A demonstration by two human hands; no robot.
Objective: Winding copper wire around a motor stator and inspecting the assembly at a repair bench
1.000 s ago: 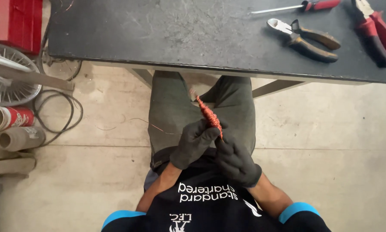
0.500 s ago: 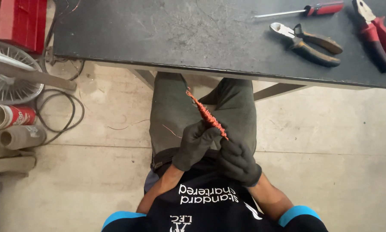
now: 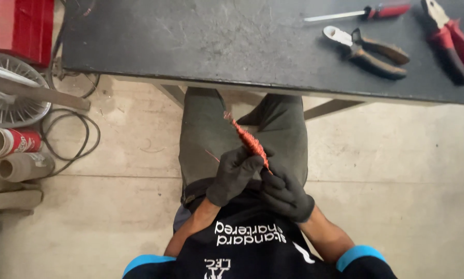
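Both my hands wear dark gloves and meet over my lap, below the table's edge. My left hand grips the lower part of a thin twisted bundle of copper-red wire. The bundle slants up and to the left, its tip over my left thigh. My right hand sits just below and right of the left one, closed around the wire's bottom end. A loose strand of wire sticks out to the left of my left hand.
A dark worktable fills the top. On its right lie a red-handled screwdriver, brown-handled pliers and red-handled pliers. At the left floor are a red box, a wire fan guard, a black cable and cylinders.
The wire bundle has tilted slightly and its tip has shifted a little to the left; both hands stay closed on it in nearly the same place.
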